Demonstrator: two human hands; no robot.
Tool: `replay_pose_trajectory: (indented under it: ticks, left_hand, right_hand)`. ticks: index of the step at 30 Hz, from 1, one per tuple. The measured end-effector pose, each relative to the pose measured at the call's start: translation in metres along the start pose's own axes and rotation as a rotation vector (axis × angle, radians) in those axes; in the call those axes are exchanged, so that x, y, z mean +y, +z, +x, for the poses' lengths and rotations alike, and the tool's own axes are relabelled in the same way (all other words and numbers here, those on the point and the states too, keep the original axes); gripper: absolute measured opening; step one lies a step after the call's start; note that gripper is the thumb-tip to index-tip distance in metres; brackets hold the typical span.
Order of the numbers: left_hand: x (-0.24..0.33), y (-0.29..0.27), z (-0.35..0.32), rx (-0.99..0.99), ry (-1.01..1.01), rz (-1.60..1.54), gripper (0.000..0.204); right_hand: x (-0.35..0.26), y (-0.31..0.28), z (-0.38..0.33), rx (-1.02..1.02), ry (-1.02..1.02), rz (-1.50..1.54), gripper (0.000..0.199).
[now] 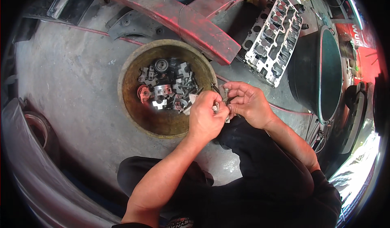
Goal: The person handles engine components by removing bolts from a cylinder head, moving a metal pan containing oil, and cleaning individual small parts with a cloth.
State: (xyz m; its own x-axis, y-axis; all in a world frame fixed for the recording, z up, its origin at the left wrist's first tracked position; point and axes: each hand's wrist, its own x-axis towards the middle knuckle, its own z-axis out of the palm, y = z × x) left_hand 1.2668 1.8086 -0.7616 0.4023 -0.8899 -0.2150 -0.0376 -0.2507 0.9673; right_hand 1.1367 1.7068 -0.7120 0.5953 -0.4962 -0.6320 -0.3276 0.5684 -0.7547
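Note:
My left hand (207,114) is closed around a pale rag (192,99), which pokes out between and beside the fingers. Against it, my right hand (251,106) pinches a metal bolt (226,91), its head pointing up. A second, darker bolt (215,88) sticks up between the hands; which hand grips it I cannot tell. Both hands hover over the right rim of a round yellow-brown basin (136,120). Inside it lie loose metal engine parts: a pile of bolts (189,83), several bearing caps (184,69), a round pulley-like part (161,65) and a silvery ring-shaped piece (163,90).
Beyond the basin runs a red steel beam (162,14). A cylinder head (274,37) rests at the far right, beside a dark oval tub (317,73). Left of me are a grey curved panel (40,163) and a wheel (37,128). My knees flank the basin's near side.

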Motion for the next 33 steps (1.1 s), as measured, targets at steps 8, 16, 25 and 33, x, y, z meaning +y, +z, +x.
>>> replay_pose_trajectory:
  ticks: [8, 16, 25, 33]
  left_hand:
    - [0.004, 0.005, -0.008, -0.05, 0.529, 0.269, 0.02]
    - [-0.005, 0.003, -0.016, 0.045, 0.421, 0.24, 0.021]
    - [-0.026, -0.006, -0.033, 0.208, -0.396, -0.389, 0.028]
    - [-0.031, -0.018, -0.044, 0.128, -0.37, -0.643, 0.003]
  right_hand:
    - [0.011, -0.008, 0.002, 0.128, -0.003, -0.123, 0.04]
    - [0.031, -0.011, 0.009, -0.029, -0.114, -0.18, 0.037]
    - [0.028, 0.012, 0.01, -0.196, -0.117, -0.228, 0.034]
    - [0.04, 0.019, 0.014, -0.196, -0.096, -0.174, 0.034]
